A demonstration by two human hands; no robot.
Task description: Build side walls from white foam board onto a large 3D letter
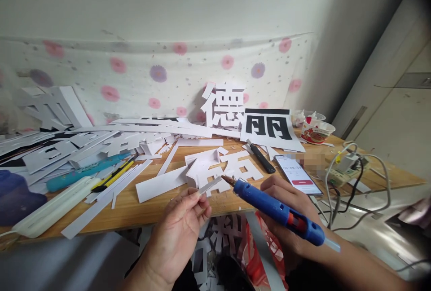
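My left hand [182, 226] pinches a thin white strip [210, 186] between thumb and fingers, just past the table's front edge. In my right hand [286, 208] is a blue hot glue gun [269, 203], its nozzle pointing left near the strip's far end. A clear glue stick [332, 244] sticks out of the gun's back. Whether the nozzle touches the strip I cannot tell. Just beyond my hands, a partly built white cut-out character [232, 167] with raised side walls lies on the wooden table [126, 201].
A white cut-out character [225, 104] and a printed sheet [274, 129] lean at the back. A black-handled knife [261, 156], a phone [298, 174] and a power strip with cables [348, 169] lie right. A yellow cutter [112, 175] and piled white offcuts [90, 143] lie left.
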